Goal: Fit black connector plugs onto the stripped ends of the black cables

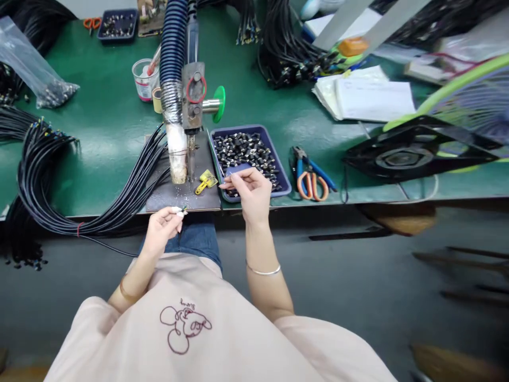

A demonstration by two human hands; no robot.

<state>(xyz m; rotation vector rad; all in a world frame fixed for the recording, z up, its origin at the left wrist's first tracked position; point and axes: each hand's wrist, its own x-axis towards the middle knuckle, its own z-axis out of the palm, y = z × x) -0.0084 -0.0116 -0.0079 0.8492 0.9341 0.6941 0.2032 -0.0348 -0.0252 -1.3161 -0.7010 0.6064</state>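
Note:
My left hand (162, 228) is closed at the table's front edge, pinching the stripped end of a thin black cable (99, 245) that trails off to the left. My right hand (249, 192) hovers over the near corner of a blue tray (283, 175) filled with small black connector parts (248, 151); its fingers are pinched together, and what they hold is too small to name. Between the hands stands a small press machine (190, 101) on a dark base plate (181, 195). A yellow clip piece (207, 180) lies on that plate.
A thick bundle of black cables (43, 180) loops over the left table edge. Blue pliers and orange-handled scissors (312, 180) lie right of the tray. A black and green fan (421, 148) lies at right. Papers (369, 95), a plastic cup (142, 79) and a bag (35, 69) sit farther back.

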